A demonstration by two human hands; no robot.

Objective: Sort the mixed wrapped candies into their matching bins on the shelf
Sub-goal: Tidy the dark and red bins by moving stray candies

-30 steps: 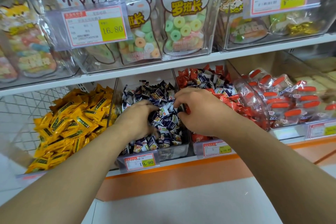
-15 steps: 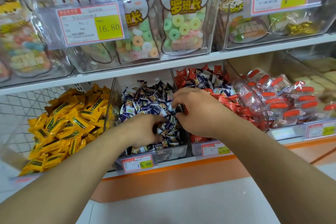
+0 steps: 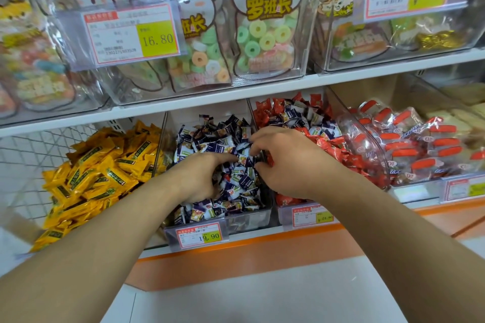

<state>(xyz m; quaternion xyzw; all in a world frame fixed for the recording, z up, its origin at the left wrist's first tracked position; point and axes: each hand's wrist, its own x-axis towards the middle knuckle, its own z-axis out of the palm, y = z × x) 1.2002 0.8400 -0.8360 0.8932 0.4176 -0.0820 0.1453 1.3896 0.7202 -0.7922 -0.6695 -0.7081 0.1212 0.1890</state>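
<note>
both forearms reach up to the lower shelf. the left hand (image 3: pixel 199 178) lies palm down in the middle bin (image 3: pixel 249 220), fingers curled into the navy-and-white candies (image 3: pixel 236 181); what it grips, i cannot tell. the right hand (image 3: pixel 286 162) hovers at the clear divider (image 3: pixel 250 113), fingers bent, pinching a red candy (image 3: pixel 269 161) at its fingertips. navy pieces also lie among the red candies (image 3: pixel 338 152) to the right. yellow candies (image 3: pixel 99 173) fill the left bin. the upper shelf edge (image 3: pixel 236 94) hangs close overhead. a price tag (image 3: pixel 202 236) fronts the middle bin.
</note>
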